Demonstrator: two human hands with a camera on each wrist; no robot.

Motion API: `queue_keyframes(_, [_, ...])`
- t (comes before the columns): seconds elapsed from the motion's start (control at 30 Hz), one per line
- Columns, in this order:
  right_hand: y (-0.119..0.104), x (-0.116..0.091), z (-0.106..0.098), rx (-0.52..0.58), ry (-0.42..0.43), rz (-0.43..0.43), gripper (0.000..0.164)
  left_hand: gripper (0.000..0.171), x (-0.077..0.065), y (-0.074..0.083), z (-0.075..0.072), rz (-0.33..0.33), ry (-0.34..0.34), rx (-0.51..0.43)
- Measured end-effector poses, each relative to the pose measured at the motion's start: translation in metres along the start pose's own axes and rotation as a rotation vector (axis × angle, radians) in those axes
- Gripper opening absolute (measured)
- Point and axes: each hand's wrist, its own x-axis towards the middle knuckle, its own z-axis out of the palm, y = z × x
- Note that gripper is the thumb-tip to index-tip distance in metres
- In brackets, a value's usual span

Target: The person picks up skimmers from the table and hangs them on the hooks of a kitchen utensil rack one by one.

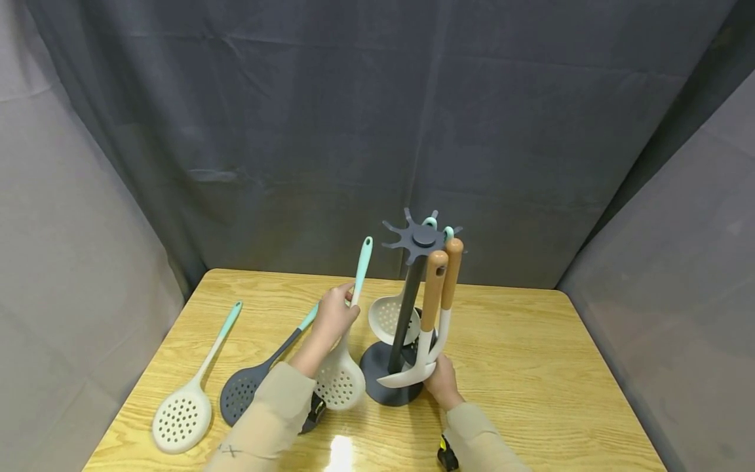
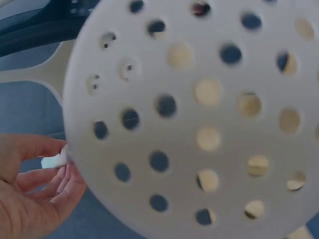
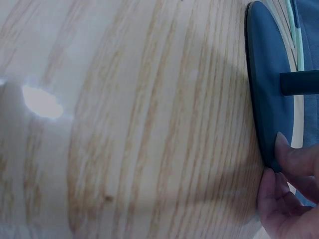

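Observation:
My left hand (image 1: 333, 318) grips the white shaft of a skimmer (image 1: 339, 387) with a mint handle, just left of the utensil stand (image 1: 422, 237). The skimmer is tilted, handle up and perforated head down; that head (image 2: 187, 132) fills much of the left wrist view. My right hand (image 1: 444, 383) pinches the rim of the stand's round dark base (image 3: 271, 74), thumb on top and fingers at the edge. From the stand hang two white utensils with wooden handles (image 1: 433, 288), a white perforated ladle (image 1: 386, 314) and a dark utensil, mostly hidden.
On the table (image 1: 519, 367) at left lie a white skimmer (image 1: 179, 416) and a dark skimmer (image 1: 242, 390), both with mint handles. My left forearm partly covers the dark one. A dark curtain (image 1: 295, 131) hangs behind the table.

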Motion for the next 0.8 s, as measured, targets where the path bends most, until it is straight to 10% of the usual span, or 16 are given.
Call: queue_keyframes(0.8, [-0.002, -0.001, -0.001, 0.001, -0.007, -0.007, 0.015, 0.044, 0.017, 0.045, -0.040, 0.347, 0.201, -0.083])
